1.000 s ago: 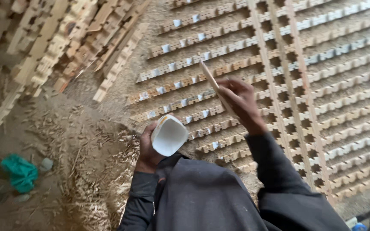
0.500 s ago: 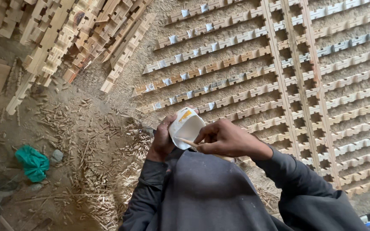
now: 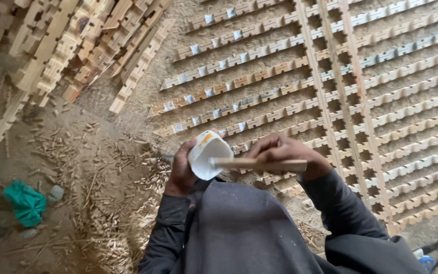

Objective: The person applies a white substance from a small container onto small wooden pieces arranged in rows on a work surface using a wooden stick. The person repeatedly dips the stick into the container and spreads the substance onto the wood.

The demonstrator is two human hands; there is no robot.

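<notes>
Glue work seems to be what we have in hand, judging by the white paste on the wood. Our left hand [image 3: 181,170] is wrapped around a small white cup [image 3: 208,155], tilted with its mouth toward us, held in front of our chest. Our right hand [image 3: 280,151] is closed on a flat wooden stick [image 3: 257,164], which lies nearly level with its tip at the cup's mouth, touching or just inside the rim; we cannot tell how deep it goes.

Beyond our hands lies a wooden lattice [image 3: 351,96] on the sawdust-covered floor [image 3: 102,167]: rows of notched strips, crossed on the right by a few long strips already seated in the notches. On the left part, many notches in the upper rows [image 3: 204,68] carry white dabs, while the rows nearest us look bare. We judge the daubing as partly done, with the lower rows and most of the crossing strips left.

A stack of notched strips [image 3: 77,45] waits at the upper left, beside scattered wood offcuts [image 3: 112,213], and a green cloth [image 3: 25,203] lies well apart at the left.
</notes>
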